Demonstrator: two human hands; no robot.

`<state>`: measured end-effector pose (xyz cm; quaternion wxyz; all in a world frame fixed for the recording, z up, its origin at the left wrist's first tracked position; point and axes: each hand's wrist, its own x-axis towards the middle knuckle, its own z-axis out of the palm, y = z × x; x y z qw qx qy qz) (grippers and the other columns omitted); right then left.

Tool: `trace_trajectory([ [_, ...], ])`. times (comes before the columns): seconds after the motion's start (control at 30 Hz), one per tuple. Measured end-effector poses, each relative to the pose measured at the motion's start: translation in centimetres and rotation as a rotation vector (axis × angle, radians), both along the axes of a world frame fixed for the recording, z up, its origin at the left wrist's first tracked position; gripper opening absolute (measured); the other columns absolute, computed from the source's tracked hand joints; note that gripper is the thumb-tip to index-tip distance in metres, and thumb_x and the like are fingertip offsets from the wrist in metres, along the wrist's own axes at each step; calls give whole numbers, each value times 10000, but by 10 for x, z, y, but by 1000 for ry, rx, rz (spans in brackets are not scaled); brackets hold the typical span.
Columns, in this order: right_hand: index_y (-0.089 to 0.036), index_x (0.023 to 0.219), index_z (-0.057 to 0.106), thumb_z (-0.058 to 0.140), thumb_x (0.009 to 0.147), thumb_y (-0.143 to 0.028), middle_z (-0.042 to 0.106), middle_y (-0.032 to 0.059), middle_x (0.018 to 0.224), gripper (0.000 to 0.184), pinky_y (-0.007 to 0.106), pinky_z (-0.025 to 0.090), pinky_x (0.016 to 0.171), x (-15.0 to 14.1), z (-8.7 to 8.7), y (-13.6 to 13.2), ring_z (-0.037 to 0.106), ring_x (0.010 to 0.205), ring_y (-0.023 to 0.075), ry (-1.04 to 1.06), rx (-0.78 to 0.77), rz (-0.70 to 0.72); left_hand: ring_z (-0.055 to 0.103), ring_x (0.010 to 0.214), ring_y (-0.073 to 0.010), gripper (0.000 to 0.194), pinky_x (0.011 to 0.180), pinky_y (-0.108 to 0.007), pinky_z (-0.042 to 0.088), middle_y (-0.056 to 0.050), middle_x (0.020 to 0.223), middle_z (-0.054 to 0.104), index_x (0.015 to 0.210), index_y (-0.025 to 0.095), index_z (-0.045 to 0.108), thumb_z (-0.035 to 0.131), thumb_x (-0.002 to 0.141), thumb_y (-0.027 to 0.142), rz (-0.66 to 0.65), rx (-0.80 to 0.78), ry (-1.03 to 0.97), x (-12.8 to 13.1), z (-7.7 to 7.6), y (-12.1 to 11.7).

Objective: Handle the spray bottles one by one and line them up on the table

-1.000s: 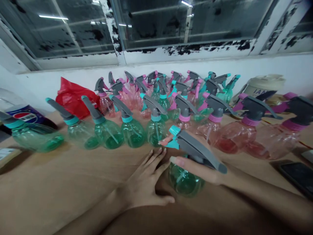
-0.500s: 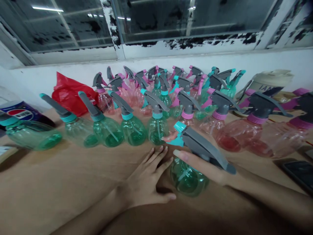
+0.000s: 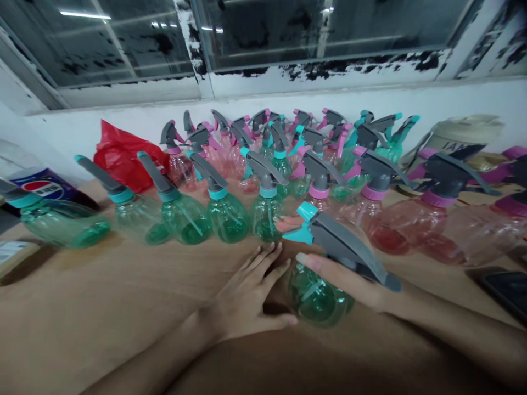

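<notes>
My right hand (image 3: 349, 280) is wrapped round the neck of a green spray bottle (image 3: 319, 302), just under its grey and turquoise trigger head. The thumb crosses the near side, and some fingertips show behind the nozzle. Just left of that bottle, my left hand (image 3: 255, 299) lies flat on the wooden table (image 3: 135, 307), fingers stretched out and holding nothing. Beyond my hands stands a row of spray bottles; the closest to my fingertips is a green spray bottle (image 3: 267, 216) with a turquoise collar. Pink spray bottles (image 3: 391, 230) continue the row on the right.
Several more pink and green bottles crowd the back by the wall. A red plastic bag (image 3: 127, 156) and a Pepsi bottle (image 3: 49, 189) lie at the left. A dark phone (image 3: 506, 288) lies at the right edge, and a beige bag (image 3: 461, 137) stands behind.
The view has shifted slightly, so the whole scene sits a little further right. My hands keep almost the same pose, the right one still round the green spray bottle.
</notes>
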<state>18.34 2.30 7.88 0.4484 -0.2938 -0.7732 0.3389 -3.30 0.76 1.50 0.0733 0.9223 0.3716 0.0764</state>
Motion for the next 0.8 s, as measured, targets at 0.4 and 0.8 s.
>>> trace_trajectory([
  [0.4,-253,1196,600,604,841,-303,684,8,907,359,299,546,707,0,1,-1,649,753,162,-34,-20,-12,146,1424,-320,836,1137,-503,185,-146,1528,275,1444,153,346,536,828,685,-7,1,3,0,1,1],
  [0.8,-261,896,626,617,834,-273,668,2,833,64,315,553,657,0,6,2,636,686,163,-45,-31,21,135,1427,-307,784,1148,-486,160,-122,1551,215,1466,168,303,502,878,646,-5,-18,-18,1,6,0],
])
